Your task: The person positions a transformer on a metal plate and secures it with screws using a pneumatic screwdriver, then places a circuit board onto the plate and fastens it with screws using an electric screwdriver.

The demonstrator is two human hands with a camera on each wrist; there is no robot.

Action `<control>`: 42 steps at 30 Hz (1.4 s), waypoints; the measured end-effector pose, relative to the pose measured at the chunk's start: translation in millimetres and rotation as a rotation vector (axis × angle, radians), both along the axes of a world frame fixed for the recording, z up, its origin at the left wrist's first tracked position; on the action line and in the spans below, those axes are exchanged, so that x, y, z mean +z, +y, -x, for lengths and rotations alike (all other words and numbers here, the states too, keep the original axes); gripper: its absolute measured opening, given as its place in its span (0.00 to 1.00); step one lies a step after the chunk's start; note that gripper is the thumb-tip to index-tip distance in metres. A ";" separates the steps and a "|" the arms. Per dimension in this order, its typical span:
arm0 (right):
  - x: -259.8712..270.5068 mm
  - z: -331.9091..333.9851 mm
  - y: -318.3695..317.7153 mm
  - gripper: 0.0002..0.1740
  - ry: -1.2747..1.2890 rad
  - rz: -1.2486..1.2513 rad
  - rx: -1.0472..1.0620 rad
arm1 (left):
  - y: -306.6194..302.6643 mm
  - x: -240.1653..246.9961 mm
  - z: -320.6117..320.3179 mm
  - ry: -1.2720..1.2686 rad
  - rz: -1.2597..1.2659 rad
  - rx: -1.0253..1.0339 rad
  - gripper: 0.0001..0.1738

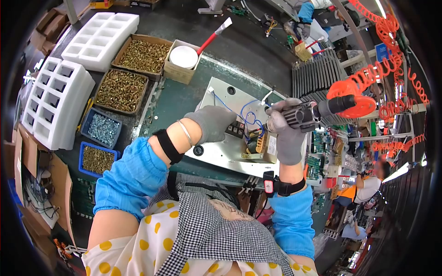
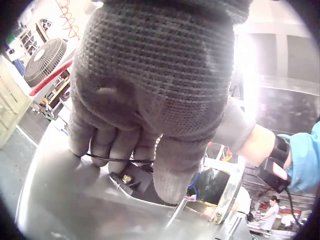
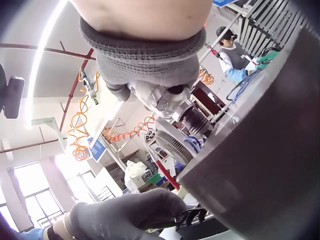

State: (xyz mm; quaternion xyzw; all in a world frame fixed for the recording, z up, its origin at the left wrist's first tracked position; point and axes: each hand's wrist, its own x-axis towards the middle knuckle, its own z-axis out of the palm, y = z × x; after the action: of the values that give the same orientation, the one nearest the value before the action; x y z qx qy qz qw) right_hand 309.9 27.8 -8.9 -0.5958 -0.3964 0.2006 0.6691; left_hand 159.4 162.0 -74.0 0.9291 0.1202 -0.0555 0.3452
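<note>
My left hand (image 1: 212, 123), in a grey knit glove, reaches down over a pale metal panel (image 1: 216, 158). Its thumb and fingers hold a black terminal block (image 2: 145, 187) with a brass-coloured screw on it; a thin black wire passes beside the fingertips. My right hand (image 1: 287, 138), also gloved, grips a power screwdriver (image 1: 299, 117), its front end pointing left over the panel. Between the hands sits a transformer (image 1: 264, 147) with a white label, and blue wires (image 1: 251, 115) loop behind it. In the right wrist view, the screwdriver (image 3: 165, 100) shows partly covered by the glove.
Boxes of brass-coloured screws (image 1: 122, 89) and blue bins of small hardware (image 1: 101, 126) stand on the left, beside white foam trays (image 1: 60, 103). A carton (image 1: 182, 73) holds a white tub and red-handled brush. Red coiled hoses (image 1: 386, 64) hang at right; other people work beyond.
</note>
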 end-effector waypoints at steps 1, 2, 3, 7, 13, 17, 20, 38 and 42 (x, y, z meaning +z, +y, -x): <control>3.0 0.0 0.5 0.21 0.038 -0.002 0.007 | -0.4 -0.2 -0.3 -0.004 -0.006 0.006 0.20; 7.2 0.3 1.9 0.20 0.074 -0.006 0.015 | -0.8 0.2 0.0 -0.003 -0.002 0.009 0.20; 13.4 0.9 3.6 0.20 0.115 0.002 0.023 | -0.9 1.2 0.3 -0.004 0.001 0.014 0.20; 14.6 -3.1 7.1 0.19 0.152 0.004 -0.006 | -2.3 1.0 0.4 -0.019 -0.020 0.012 0.20; 6.9 0.7 1.5 0.20 0.044 0.014 0.007 | -3.3 1.2 1.1 0.001 -0.004 0.028 0.21; 6.5 -14.6 -1.2 0.21 0.142 0.042 0.046 | -3.4 5.2 1.8 0.014 -0.012 0.029 0.21; 0.2 -6.5 5.1 0.21 -0.032 -0.001 -0.014 | -3.1 5.6 0.7 0.019 -0.015 0.024 0.21; 31.9 -9.3 1.7 0.32 0.023 0.036 0.272 | 3.7 7.1 3.4 0.016 0.023 -0.001 0.19; 21.4 -21.6 0.0 0.29 -0.042 0.056 0.297 | 8.5 5.7 -5.5 0.051 -0.004 -0.036 0.18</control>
State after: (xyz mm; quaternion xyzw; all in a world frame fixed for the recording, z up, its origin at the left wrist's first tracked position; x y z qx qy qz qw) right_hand 331.5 27.9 12.4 -0.5532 -0.4883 0.2956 0.6068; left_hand 164.8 170.4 -68.3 0.9301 0.1125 -0.0850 0.3392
